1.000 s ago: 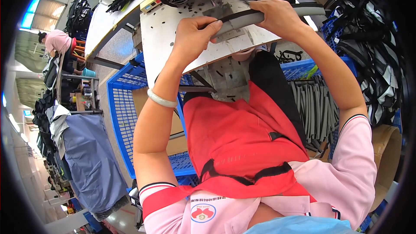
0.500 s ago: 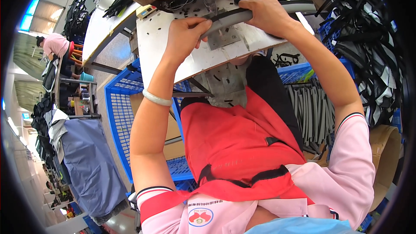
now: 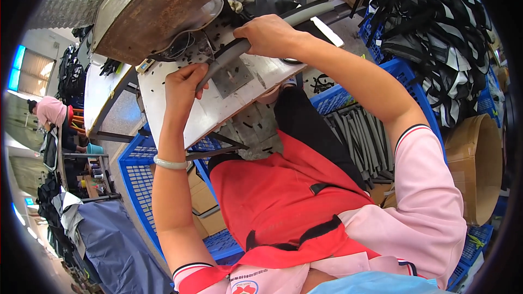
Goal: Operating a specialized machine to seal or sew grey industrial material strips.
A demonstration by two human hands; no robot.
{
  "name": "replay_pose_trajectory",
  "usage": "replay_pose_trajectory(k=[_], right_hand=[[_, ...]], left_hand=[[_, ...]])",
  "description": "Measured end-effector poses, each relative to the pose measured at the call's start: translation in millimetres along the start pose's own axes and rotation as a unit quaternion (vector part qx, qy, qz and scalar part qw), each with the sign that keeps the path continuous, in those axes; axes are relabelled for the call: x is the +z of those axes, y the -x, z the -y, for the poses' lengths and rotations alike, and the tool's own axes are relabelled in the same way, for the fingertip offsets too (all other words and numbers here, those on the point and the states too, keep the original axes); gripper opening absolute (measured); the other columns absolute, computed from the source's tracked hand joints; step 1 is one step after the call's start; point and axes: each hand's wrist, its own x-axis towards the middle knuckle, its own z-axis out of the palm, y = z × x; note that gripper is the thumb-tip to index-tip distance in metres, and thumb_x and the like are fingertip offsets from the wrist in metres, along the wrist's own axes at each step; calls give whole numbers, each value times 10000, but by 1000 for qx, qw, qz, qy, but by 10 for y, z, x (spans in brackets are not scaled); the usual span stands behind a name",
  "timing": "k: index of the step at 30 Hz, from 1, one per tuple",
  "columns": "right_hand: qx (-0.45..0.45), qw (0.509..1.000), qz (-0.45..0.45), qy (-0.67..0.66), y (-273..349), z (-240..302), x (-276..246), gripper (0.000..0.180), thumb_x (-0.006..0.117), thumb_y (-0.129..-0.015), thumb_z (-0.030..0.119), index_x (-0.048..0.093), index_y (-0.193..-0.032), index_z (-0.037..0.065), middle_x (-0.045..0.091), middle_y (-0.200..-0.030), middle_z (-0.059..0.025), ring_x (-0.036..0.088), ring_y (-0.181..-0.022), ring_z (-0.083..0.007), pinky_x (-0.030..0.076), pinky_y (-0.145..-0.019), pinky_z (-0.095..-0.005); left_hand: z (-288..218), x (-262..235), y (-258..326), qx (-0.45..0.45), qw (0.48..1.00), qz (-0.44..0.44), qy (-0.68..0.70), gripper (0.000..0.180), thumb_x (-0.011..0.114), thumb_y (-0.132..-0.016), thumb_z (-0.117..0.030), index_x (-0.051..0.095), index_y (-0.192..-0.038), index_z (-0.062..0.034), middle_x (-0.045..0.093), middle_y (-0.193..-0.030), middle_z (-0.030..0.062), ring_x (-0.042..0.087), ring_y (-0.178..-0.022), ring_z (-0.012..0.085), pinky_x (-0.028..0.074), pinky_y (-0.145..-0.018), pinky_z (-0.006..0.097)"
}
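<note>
In the head view, the left hand [image 3: 187,80] pinches one end of a grey-and-black strip [image 3: 227,57]; the right hand [image 3: 271,36], fingers partly hidden, appears curled around it farther along. The strip is over a white table [image 3: 204,113].

Gray strip [image 3: 230,56] now steeper across the view, silvery duct [image 3: 65,8] newly visible upper left.

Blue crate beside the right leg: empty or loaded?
Loaded: many grey strips lie side by side inside the blue crate. How deep they go, I cannot tell.
</note>
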Motion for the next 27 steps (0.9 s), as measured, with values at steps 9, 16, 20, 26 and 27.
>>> replay_pose_trajectory(k=[9,16,20,26,27], right_hand=[[76,994,-72,-4,-24,-183,-22,405,704,-728,259,657,-1102,110,681,-887,-144,646,-884,-335,507,-793,-418],[-256,941,-49,-214,946,1172,473,145,610,-746,168,673,-839,76,612,-988,-115,564,-1025,-286,481,-857,-383],[-375,921,9,103,1004,1566,858,104,661,-686,219,728,-731,153,682,-864,-49,597,-913,-217,462,-724,-293],[-239,968,79,2,924,1218,279,159,697,-692,216,670,-821,127,661,-870,-40,636,-852,-231,474,-756,-348],[-239,970,19,-27,967,1058,104,204,713,-688,216,643,-855,122,639,-864,-44,630,-865,-242,475,-749,-363]], left_hand=[[238,-392,-49,1,995,-94,34,264,618,-910,-219,689,-1012,14,624,-699,43,512,-538,76,383,-488,211],[409,-41,568,-7,998,57,24,235,504,-991,-255,589,-962,-37,580,-699,13,546,-544,72,414,-473,210],[289,477,591,10,993,86,79,247,520,-991,-259,605,-1034,-31,541,-727,-60,387,-561,-11,271,-488,161],[420,311,781,21,987,157,-17,456,414,-1014,-386,618,-1022,22,635,-773,22,542,-625,80,413,-586,221],[488,148,817,-33,970,239,9,509,380,-1016,-406,620,-985,42,646,-764,67,576,-639,124,441,-600,264]])
